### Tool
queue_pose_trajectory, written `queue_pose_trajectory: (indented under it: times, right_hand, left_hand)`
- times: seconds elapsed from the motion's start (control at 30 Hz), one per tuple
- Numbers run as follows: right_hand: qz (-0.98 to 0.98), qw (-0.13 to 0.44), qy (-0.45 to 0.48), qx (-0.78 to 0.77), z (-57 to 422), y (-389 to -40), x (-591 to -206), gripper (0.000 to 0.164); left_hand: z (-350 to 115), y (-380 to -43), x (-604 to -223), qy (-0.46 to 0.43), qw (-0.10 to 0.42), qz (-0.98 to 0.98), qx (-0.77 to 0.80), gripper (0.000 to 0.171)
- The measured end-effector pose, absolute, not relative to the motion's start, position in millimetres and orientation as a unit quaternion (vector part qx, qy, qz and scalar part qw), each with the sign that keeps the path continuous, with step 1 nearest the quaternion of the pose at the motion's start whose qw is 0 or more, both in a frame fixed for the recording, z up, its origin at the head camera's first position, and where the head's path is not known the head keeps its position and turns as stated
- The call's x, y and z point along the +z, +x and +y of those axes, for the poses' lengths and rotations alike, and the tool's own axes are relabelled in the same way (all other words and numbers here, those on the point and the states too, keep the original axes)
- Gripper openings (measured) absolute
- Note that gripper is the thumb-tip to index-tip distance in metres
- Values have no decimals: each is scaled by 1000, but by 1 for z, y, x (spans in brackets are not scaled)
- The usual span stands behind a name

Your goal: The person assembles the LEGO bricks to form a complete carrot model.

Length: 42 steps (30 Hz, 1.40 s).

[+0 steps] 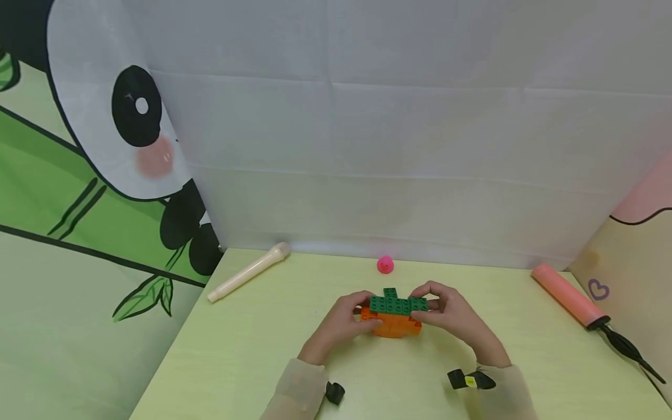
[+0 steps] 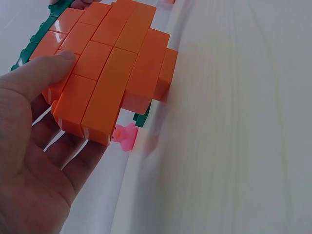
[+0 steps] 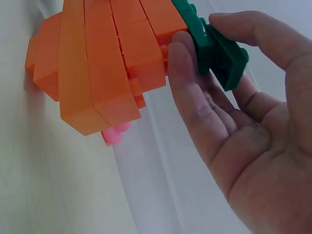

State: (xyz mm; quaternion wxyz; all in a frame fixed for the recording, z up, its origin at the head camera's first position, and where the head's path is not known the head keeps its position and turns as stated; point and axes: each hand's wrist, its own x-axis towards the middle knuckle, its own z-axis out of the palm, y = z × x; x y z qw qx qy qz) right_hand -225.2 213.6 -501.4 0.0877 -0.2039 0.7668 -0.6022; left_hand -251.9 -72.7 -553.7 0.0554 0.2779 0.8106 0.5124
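Between both hands a build of orange toy bricks stands on the pale table, with green toy bricks across its top and a small green stub rising behind. My left hand grips its left side; in the left wrist view, the thumb presses the orange front while the fingers lie behind and below. On the other side, my right hand pinches a green brick at the top's right end. That brick looks tilted away from the green row beside it in the right wrist view.
Behind the build sits a pink rubber duck. A cream stick with a rounded end lies at the back left. At the right lies a pink cylinder with a black tapered end. A pale cloth hangs along the table's back edge.
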Motion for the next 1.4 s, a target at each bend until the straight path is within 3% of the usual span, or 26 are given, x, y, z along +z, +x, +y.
queue_pose_trajectory:
  times: [0.6, 1.4]
  right_hand:
    - [759, 121, -179, -614, 217, -230, -505, 36]
    - [771, 100, -129, -616, 210, -225, -499, 38]
  left_hand:
    - [-73, -250, -551, 275, 56, 813, 510, 34]
    - [-73, -250, -551, 276, 54, 813, 509, 34]
